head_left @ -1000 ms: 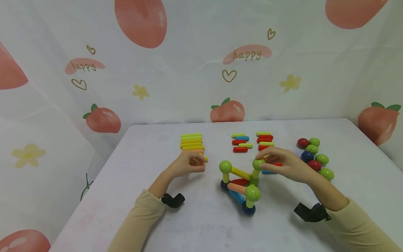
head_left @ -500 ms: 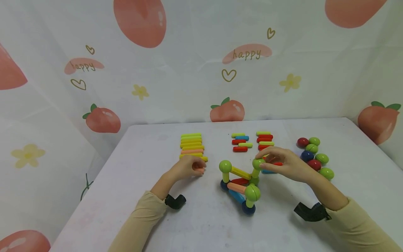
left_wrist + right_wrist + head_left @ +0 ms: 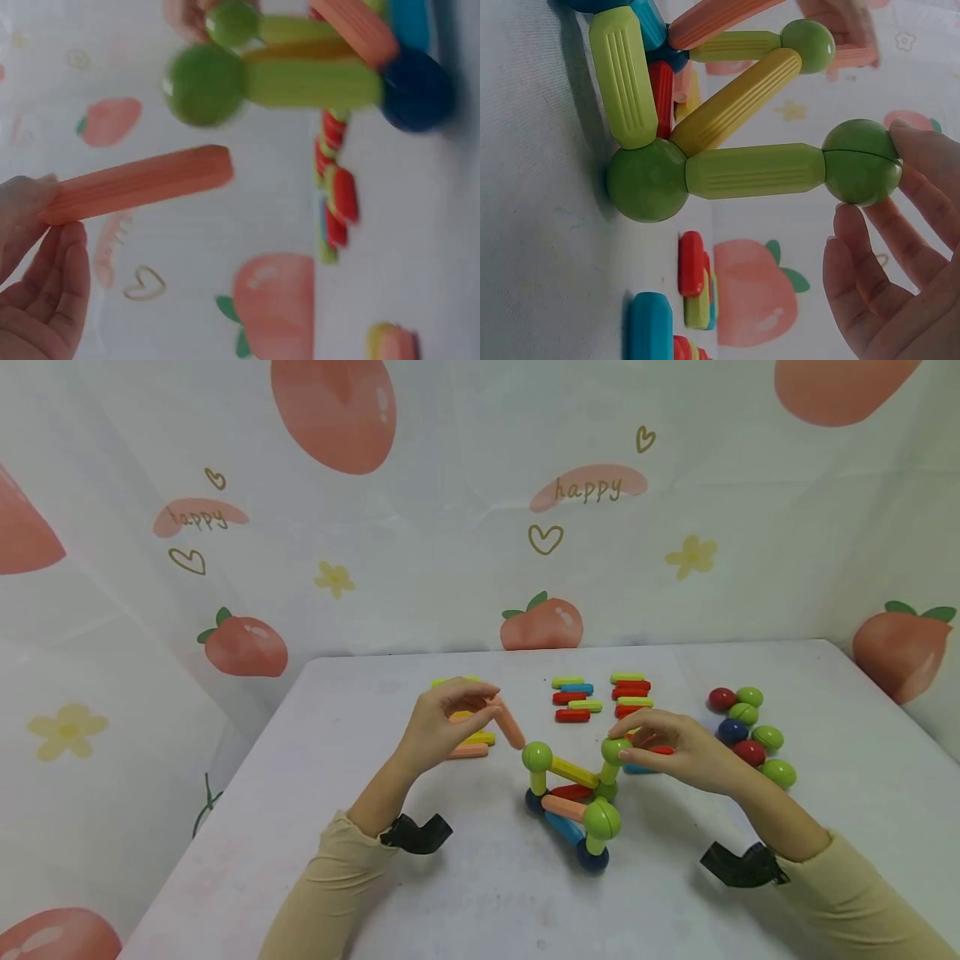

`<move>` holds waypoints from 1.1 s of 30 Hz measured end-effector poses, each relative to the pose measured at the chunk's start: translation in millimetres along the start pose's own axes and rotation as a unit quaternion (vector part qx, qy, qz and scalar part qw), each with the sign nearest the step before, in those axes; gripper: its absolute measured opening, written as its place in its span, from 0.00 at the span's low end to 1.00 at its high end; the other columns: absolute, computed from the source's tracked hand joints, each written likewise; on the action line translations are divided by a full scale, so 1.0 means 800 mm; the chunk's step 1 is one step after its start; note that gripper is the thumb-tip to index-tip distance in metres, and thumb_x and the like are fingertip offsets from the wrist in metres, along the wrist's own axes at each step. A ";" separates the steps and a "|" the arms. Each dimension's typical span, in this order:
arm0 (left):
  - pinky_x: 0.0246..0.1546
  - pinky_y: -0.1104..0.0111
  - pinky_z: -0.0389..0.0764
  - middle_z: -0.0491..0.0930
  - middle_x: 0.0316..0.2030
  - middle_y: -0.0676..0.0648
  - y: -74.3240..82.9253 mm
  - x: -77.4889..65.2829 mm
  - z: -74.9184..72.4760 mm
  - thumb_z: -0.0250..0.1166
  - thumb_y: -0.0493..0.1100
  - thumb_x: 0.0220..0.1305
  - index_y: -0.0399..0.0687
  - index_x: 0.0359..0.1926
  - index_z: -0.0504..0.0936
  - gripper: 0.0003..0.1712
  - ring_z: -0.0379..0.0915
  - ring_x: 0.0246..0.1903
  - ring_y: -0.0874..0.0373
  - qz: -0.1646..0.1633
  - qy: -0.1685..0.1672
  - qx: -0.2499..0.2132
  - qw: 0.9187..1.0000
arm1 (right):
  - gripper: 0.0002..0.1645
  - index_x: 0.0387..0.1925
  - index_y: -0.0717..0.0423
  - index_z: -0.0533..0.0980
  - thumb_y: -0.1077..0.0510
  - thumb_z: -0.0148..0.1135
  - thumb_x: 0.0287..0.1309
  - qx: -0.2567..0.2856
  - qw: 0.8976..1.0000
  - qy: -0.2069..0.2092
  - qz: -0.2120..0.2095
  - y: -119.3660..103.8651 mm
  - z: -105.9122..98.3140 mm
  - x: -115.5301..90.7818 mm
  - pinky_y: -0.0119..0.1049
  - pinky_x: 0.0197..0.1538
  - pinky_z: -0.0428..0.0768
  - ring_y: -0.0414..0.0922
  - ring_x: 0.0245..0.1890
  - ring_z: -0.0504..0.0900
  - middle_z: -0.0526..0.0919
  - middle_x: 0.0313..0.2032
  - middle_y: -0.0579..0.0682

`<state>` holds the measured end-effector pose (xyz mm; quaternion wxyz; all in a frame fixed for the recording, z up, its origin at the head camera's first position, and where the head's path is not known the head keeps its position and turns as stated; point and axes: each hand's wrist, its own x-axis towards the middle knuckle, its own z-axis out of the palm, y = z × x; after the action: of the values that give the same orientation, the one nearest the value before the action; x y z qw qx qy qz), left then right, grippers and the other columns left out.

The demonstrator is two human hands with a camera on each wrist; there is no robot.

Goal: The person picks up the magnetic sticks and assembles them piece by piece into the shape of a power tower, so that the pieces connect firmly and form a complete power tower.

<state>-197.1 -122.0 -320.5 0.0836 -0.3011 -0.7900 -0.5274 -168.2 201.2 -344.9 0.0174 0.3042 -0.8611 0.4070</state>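
Observation:
My left hand point(image 3: 444, 723) pinches one end of an orange stick point(image 3: 510, 723) between thumb and fingers. The stick slants down, its free end close to a green ball point(image 3: 537, 756) on the left post of a built frame. In the left wrist view that stick point(image 3: 142, 184) points towards the frame. My right hand point(image 3: 686, 752) holds another green ball point(image 3: 862, 162) at the top of a light green post point(image 3: 756, 171). The frame has green balls above, dark blue balls point(image 3: 592, 857) and a green one below, joined by yellow point(image 3: 574, 772), orange, red and blue sticks.
Yellow, green and orange sticks point(image 3: 468, 751) lie in a row behind my left hand. Two groups of short red, green and blue sticks point(image 3: 572, 716) are at the back. Several loose balls point(image 3: 768, 739) lie at the right. A printed cloth point(image 3: 420, 527) hangs behind the table.
My left hand has lifted an orange stick off the table and brought it up and right, near the frame's left green ball. My right hand has stayed on its ball.

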 end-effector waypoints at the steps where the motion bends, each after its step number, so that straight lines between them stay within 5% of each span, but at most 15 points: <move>1: 0.44 0.70 0.82 0.81 0.39 0.38 0.006 0.002 0.002 0.66 0.32 0.55 0.34 0.45 0.80 0.15 0.79 0.37 0.62 0.014 0.009 -0.014 1.000 | 0.14 0.45 0.51 0.78 0.60 0.64 0.55 0.000 1.000 0.000 -0.002 0.000 0.000 0.000 0.24 0.42 0.79 0.31 0.37 0.77 0.81 0.40 0.45; 5: 0.44 0.72 0.81 0.80 0.39 0.35 0.027 0.007 0.011 0.65 0.30 0.54 0.30 0.44 0.79 0.14 0.77 0.38 0.67 0.051 0.016 -0.059 0.997 | 0.14 0.45 0.51 0.77 0.61 0.64 0.55 0.000 1.000 0.001 -0.010 0.000 0.000 0.000 0.24 0.42 0.79 0.31 0.37 0.77 0.81 0.40 0.45; 9: 0.44 0.69 0.82 0.80 0.39 0.36 0.037 0.005 0.029 0.66 0.30 0.54 0.31 0.44 0.79 0.14 0.79 0.37 0.62 0.073 -0.018 -0.070 0.995 | 0.14 0.45 0.51 0.78 0.61 0.64 0.55 -0.001 1.000 0.003 -0.014 0.001 0.000 0.000 0.24 0.42 0.79 0.31 0.37 0.77 0.82 0.40 0.45; 20: 0.42 0.79 0.80 0.84 0.40 0.42 0.031 -0.005 0.079 0.66 0.34 0.55 0.35 0.43 0.82 0.13 0.81 0.38 0.58 0.167 -0.132 0.036 0.976 | 0.14 0.45 0.53 0.77 0.64 0.62 0.55 0.019 0.999 0.001 -0.036 0.003 0.000 -0.001 0.24 0.42 0.79 0.31 0.37 0.78 0.82 0.40 0.43; 33: 0.40 0.86 0.76 0.85 0.38 0.44 0.040 -0.003 0.098 0.65 0.36 0.56 0.36 0.44 0.82 0.13 0.81 0.36 0.59 0.129 -0.189 0.081 0.970 | 0.14 0.45 0.52 0.77 0.64 0.63 0.55 0.011 0.999 0.002 -0.031 0.004 -0.001 -0.001 0.25 0.42 0.79 0.31 0.37 0.78 0.81 0.40 0.43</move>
<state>-162.4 -45.0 -330.3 0.0244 -0.4868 -0.7861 -0.3800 -169.1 203.6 -346.7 0.0286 0.3300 -0.8467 0.4164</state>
